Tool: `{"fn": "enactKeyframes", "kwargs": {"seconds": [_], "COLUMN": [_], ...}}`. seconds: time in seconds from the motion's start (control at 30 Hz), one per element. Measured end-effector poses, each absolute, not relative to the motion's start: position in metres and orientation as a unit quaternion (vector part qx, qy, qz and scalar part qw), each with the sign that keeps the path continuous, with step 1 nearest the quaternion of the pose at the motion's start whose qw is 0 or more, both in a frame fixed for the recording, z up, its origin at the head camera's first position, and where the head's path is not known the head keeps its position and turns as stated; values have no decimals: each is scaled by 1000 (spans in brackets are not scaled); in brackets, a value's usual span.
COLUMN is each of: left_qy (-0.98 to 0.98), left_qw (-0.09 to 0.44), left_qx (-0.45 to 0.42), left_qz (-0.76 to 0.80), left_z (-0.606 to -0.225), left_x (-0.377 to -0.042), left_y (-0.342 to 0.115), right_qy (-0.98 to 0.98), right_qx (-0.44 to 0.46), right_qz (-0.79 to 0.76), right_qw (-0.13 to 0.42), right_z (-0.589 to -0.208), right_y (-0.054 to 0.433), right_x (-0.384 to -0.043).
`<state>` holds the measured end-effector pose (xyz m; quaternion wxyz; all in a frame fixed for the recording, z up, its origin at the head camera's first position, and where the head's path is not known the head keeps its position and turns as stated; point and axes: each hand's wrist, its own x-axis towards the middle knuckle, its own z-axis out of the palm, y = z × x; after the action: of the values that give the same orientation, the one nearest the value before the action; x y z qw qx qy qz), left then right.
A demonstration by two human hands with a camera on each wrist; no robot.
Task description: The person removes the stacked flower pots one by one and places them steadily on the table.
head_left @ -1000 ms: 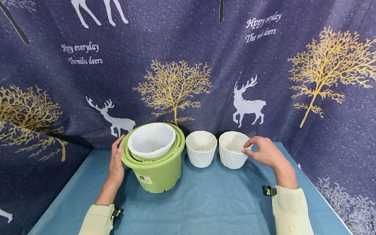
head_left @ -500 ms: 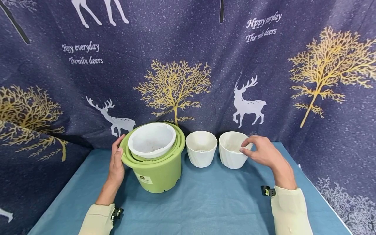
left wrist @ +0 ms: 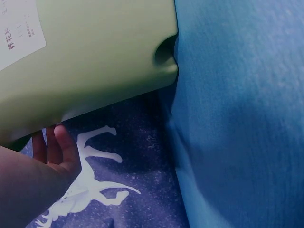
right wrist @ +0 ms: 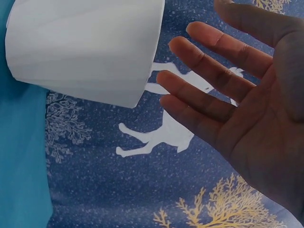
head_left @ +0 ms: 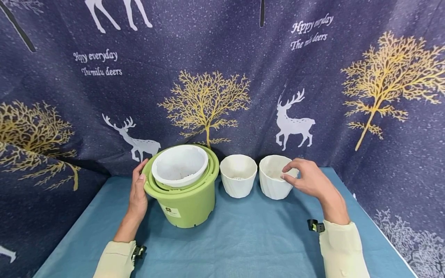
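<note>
A large green flowerpot (head_left: 187, 210) with a paper label stands on the left. Nested in its mouth is a green inner rim (head_left: 210, 173), and a white round pot (head_left: 180, 164) lies tilted on top. My left hand (head_left: 138, 197) holds the green flowerpot's left rim; in the left wrist view its bent fingers (left wrist: 66, 147) are against the pot's side. Two small white fluted pots, a middle one (head_left: 238, 185) and a right one (head_left: 274, 189), stand upright side by side. Over the right one's rim hovers my right hand (head_left: 309, 177), holding nothing, its fingers loosely spread and apart from the pot in the right wrist view.
A blue cloth (head_left: 236, 243) covers the table. Directly behind the pots hangs a dark blue curtain (head_left: 222, 50) printed with deer and golden trees. The middle white pot stands close beside both the green flowerpot and the right white pot.
My right hand has shifted slightly left, farther over the right white pot's mouth. The left hand and all the pots keep their places.
</note>
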<state>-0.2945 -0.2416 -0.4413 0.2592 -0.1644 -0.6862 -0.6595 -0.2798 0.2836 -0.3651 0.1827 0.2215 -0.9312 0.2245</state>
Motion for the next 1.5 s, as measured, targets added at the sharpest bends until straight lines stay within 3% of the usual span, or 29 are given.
{"fn": "enactKeyframes", "kwargs": {"seconds": [1.5], "left_qy": [-685], "left_qw": [265], "left_qx": [-175], "left_qz": [-656], "left_z": [-442], "left_x": [-295], "left_y": [-242], "right_qy": [-910], "right_qx": [285], "right_qz": [212], "right_qw": [213], "right_z": [-353], "right_y": [255], "right_x": [-271]}}
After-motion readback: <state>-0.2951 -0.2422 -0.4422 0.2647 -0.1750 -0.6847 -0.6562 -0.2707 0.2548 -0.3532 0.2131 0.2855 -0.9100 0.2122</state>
